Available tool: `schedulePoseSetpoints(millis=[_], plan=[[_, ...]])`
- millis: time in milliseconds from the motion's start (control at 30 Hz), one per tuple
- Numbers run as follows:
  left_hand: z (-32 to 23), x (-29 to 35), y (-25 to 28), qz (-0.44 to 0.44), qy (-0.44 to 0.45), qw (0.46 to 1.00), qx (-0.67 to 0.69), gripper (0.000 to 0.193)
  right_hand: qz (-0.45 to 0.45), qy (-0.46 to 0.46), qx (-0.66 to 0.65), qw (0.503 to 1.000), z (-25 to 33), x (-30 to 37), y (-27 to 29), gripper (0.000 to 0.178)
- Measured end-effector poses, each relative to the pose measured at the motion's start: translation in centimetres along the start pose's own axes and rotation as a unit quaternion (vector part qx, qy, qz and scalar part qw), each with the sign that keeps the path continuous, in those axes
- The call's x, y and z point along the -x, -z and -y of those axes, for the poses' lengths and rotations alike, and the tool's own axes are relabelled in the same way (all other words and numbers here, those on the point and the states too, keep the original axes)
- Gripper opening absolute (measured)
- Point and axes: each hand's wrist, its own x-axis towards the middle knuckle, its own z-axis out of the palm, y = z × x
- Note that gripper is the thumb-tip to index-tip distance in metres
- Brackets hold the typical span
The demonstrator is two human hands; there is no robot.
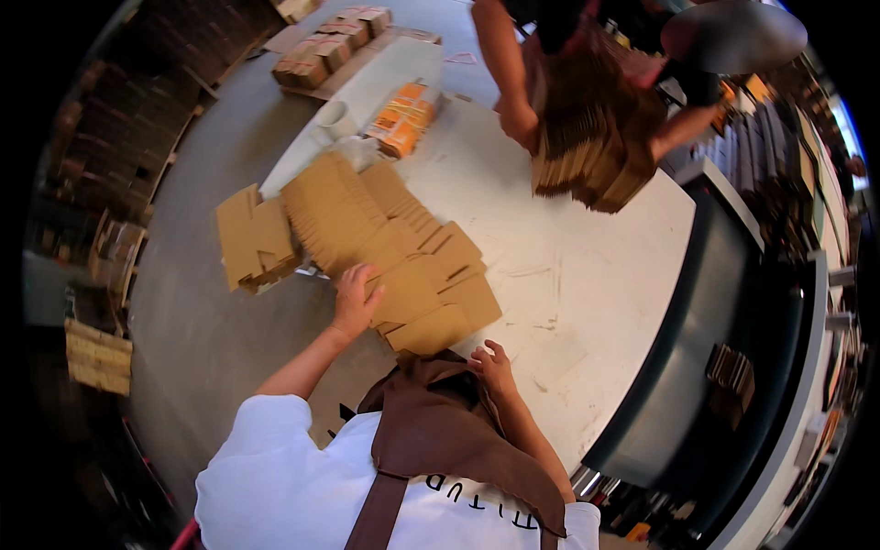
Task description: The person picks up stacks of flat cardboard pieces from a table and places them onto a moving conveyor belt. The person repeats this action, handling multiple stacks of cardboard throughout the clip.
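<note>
A fanned row of flat brown cardboard box blanks (pixel 403 284) lies overlapping along the left side of the white table (pixel 587 293). My left hand (pixel 356 301) rests at the row's left edge, its fingers and thumb spread against the cardboard. Close to the row's near right corner, my right hand (pixel 493 368) has its fingers loosely bent and apart, with nothing seen in them. Another stack of folded cardboard (pixel 257 240) sits just left of the row. Across the table, a co-worker's two hands (pixel 519 126) hold a thick bundle of cardboard blanks (pixel 596 137) from both sides.
Behind the row are an orange package (pixel 401 119) and a white roll (pixel 336 119). Tied cardboard bundles (pixel 321 55) lie on a pallet at the far left. A dark conveyor belt (pixel 678 394) carrying a small cardboard stack (pixel 731 376) runs along the table's right side.
</note>
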Motion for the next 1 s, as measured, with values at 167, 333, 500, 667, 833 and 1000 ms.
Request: schedulePoseSetpoints(millis=[167, 333, 500, 667, 833, 1000], plan=[[6.4, -0.7, 3.4, -0.107, -0.013, 0.993, -0.055, 0.043, -0.001, 0.015, -0.001, 1.000, 0.2, -1.8, -4.9, 0.078], [10.9, -6.9, 9.0, -0.132, -0.009, 0.984, -0.115, 0.047, -0.039, 0.075, 0.073, 0.994, 1.5, -2.2, -9.3, 0.090], [16.8, -16.8, 12.5, -0.065, 0.074, 0.985, -0.140, 0.060, -0.122, 0.203, 0.143, 0.961, -0.7, -8.0, -10.5, 0.090], [19.1, -21.2, 14.8, 0.265, 0.137, 0.954, -0.017, 0.060, -0.155, 0.230, 0.166, 0.946, 5.0, -7.3, -14.8, 0.083], [10.6, -19.5, 13.4, 0.500, 0.075, 0.861, 0.053, 0.066, -0.093, 0.142, 0.051, 0.984, 7.7, -6.5, -16.2, 0.070], [-0.5, -13.8, 8.9, 0.497, 0.036, 0.863, 0.087, 0.091, -0.016, 0.156, 0.028, 0.987, 10.6, -3.6, -14.7, 0.065]])
